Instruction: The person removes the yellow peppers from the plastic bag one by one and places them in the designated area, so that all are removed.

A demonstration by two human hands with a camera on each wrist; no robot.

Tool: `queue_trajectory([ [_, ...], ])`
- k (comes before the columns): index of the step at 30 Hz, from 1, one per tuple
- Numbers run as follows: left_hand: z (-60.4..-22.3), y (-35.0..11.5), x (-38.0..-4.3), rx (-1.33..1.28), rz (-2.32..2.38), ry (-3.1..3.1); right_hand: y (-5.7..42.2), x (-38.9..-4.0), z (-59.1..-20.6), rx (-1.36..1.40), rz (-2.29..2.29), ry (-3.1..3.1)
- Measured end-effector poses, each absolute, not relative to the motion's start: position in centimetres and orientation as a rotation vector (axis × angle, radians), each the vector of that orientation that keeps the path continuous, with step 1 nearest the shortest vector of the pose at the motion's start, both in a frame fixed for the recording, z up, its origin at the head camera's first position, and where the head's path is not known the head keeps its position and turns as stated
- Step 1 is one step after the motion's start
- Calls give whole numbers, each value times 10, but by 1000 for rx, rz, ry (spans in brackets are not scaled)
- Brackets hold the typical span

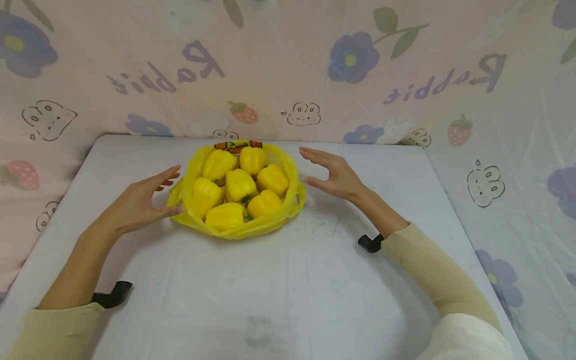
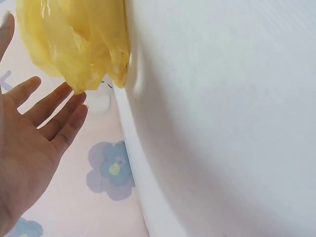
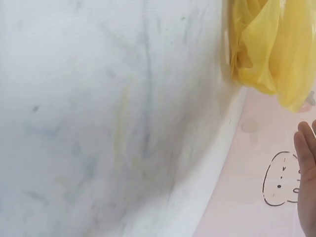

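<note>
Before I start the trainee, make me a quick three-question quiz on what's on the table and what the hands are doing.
1. Count: how many yellow peppers show inside the open plastic bag in the head view?
2. Choose: where is the right hand?
A) Gripping a pepper
B) Beside the bag, holding nothing
C) Flat on the table
3. True or false: the left hand has its fingers free of any pepper.

Key: 1. Seven. 2. B. 3. True.
</note>
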State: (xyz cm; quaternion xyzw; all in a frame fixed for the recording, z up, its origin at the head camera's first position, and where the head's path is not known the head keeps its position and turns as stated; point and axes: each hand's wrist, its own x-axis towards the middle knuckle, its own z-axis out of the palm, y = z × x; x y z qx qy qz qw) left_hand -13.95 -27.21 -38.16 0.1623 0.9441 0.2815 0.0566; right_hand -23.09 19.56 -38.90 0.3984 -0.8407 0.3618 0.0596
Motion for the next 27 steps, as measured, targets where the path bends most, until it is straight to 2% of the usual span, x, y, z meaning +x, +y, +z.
queue_trajectory([
  [12,-382,-260,-145,514,923,2863,165,-242,-389,1266,1264,-2638],
  [18,-378,-253,-145,456,918,2860,154,-246,-389,1303,1166,-2742],
  [27,-370,-243,-146,503,891,2881,141,-249,-387,1275,1026,-2999],
])
